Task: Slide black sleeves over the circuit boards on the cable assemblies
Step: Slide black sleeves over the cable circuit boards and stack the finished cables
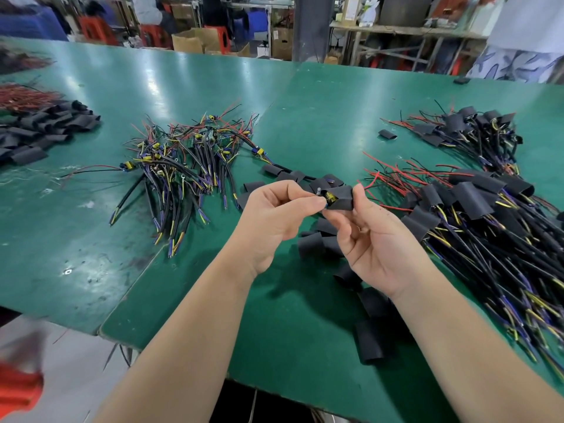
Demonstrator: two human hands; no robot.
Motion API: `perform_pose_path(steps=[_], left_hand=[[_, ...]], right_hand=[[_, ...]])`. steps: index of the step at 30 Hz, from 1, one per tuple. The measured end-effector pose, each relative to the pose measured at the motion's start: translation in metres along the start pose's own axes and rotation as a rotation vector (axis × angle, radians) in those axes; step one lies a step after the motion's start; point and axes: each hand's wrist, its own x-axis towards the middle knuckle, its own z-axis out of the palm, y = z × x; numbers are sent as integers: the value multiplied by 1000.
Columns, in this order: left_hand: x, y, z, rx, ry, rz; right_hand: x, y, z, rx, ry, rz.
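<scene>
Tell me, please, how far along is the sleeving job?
Done: the right-hand pile already wears black sleeves. In hand: the left hand pinches a board, the right hand holds one sleeve partly over it. Left: the middle heap of bare assemblies; loose sleeves lie nearby.

Workshop interior. A green-topped worktable [213,87] fills most of the frame, with a seam [146,270] running diagonally from the lower left. Glare [154,80] from overhead light streaks its upper left. Behind it, at top centre, stands a grey pillar [312,25]. Left of the pillar are red plastic stools [94,30] and open cardboard boxes [190,41]; right of it is a cluttered bench [396,27]. Pale floor [79,370] shows at lower left.
</scene>
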Motion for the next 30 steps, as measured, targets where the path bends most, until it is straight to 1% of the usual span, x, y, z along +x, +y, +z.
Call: perform_pose_path(steps=[3,6,10,16,20,25,30], left_hand=[[0,0,-1,-8,-26,-15],[1,-2,0,66,-11,-8],[0,-4,1,95,-33,81],[-1,-6,1,119,1,135],[0,-9,0,197,51,159],[3,-12,-5,313,144,267],[2,-14,-5,344,157,264]], right_hand=[[-1,0,1,-36,-14,-39],[-2,-5,-2,-122,-26,-125],[-2,-10,-6,-152,-54,-190],[-2,-11,-9,-196,-82,-213],[-1,-9,-9,-233,-65,-254],[-1,-7,-7,-250,-63,-252],[-1,-6,-7,-221,-74,-229]])
